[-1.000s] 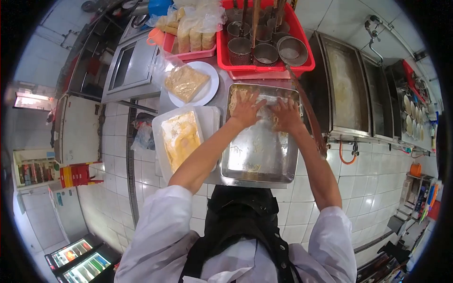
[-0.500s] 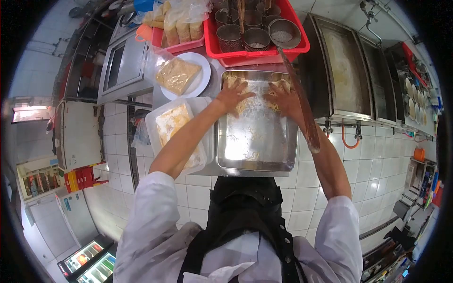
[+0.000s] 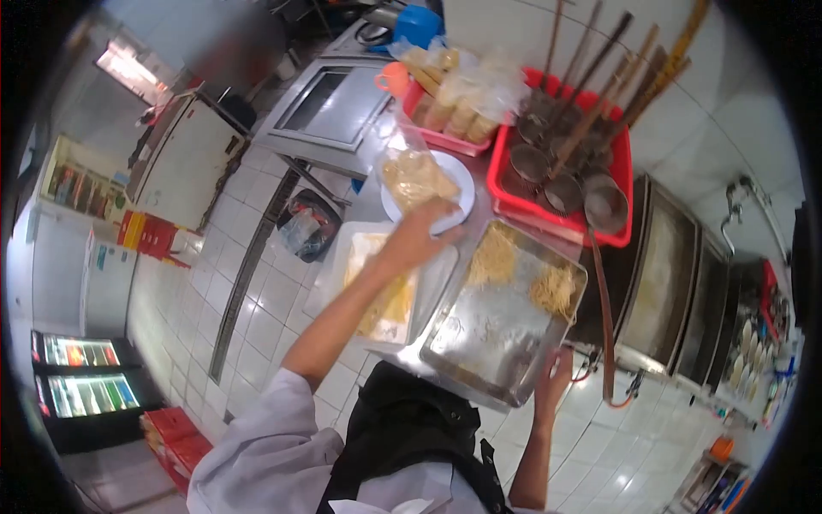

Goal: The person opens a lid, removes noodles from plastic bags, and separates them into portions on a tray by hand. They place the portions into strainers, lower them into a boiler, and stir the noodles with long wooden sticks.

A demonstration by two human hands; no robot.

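Note:
My left hand (image 3: pixel 419 238) reaches over the near edge of a white plate (image 3: pixel 463 176), its fingers stretched out beside a clear bag of pale yellow food (image 3: pixel 417 178). Below that forearm stands a plastic tub (image 3: pixel 341 278) with yellow, white-dusted contents. In the metal tray (image 3: pixel 467 347) lie two heaps of thin noodles: one pale heap (image 3: pixel 494 257) at the far left and a smaller clump (image 3: pixel 555 289) at the right wall. Close outside the tray's right edge is my right hand (image 3: pixel 555 377), fingers loosely apart and nothing seen in them.
A red basin (image 3: pixel 561 221) behind the tray holds several long-handled noodle strainers; one handle (image 3: pixel 604 325) sticks out past the tray's right side. Bagged goods (image 3: pixel 467 107) fill a smaller red crate. Deep metal cooking vats (image 3: pixel 659 283) stand at right.
Both hands have left the noodles in the tray: the left moved to the plate, the right drew back outside the tray's right edge. The view has turned and tilted.

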